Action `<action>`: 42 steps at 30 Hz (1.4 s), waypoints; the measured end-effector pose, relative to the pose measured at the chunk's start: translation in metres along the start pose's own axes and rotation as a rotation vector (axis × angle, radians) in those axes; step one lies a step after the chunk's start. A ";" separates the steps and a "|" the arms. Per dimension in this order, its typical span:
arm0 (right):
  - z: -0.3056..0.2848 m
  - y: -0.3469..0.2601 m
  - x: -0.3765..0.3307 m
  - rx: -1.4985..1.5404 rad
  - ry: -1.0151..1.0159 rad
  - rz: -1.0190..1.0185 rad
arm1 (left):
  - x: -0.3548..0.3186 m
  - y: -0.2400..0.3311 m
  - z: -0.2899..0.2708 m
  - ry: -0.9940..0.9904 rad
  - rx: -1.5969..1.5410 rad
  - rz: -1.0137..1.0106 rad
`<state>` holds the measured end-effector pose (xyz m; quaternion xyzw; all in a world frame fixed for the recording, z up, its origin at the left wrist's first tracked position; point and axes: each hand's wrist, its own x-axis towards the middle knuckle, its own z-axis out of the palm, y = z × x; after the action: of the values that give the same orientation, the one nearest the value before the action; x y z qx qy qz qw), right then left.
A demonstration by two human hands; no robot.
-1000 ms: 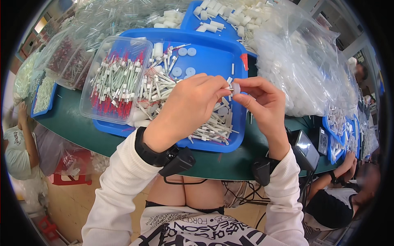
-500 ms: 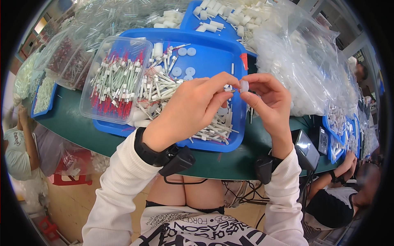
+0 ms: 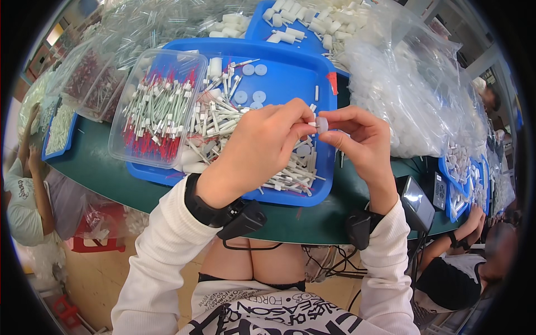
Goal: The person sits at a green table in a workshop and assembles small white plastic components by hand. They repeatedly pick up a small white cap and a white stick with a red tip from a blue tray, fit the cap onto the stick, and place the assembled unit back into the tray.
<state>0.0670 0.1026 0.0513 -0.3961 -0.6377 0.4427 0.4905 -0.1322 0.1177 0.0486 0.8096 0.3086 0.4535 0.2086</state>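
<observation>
Since half a second before, both hands had drawn together, so the small round white plastic disc (image 3: 322,124) met the tip of the short white plastic tube (image 3: 311,123) above the big blue plastic tray (image 3: 290,72). The right hand (image 3: 363,142) pinched the disc between thumb and forefinger; the left hand (image 3: 254,151) pinched the tube. Below them on that tray lay a heap of loose white tubes (image 3: 223,120). At the tray's left end sat a clear plastic tub of red-tipped pieces (image 3: 159,109), and right of the tray bulged clear bags of white parts (image 3: 402,95).
</observation>
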 end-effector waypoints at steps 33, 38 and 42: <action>-0.073 -0.036 -0.012 -0.542 0.004 -0.029 | 0.000 -0.047 -0.028 0.080 0.722 -0.102; -0.056 -0.043 -0.009 -1.096 -0.180 -0.137 | -0.005 -0.054 -0.016 0.020 0.919 -0.066; -0.036 -0.041 0.017 -1.026 -0.120 -0.149 | 0.000 -0.049 -0.016 -0.061 1.007 -0.201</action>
<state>0.0957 0.1125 0.0996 -0.5129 -0.8261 0.0592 0.2259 -0.1616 0.1540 0.0263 0.7889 0.5589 0.2025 -0.1557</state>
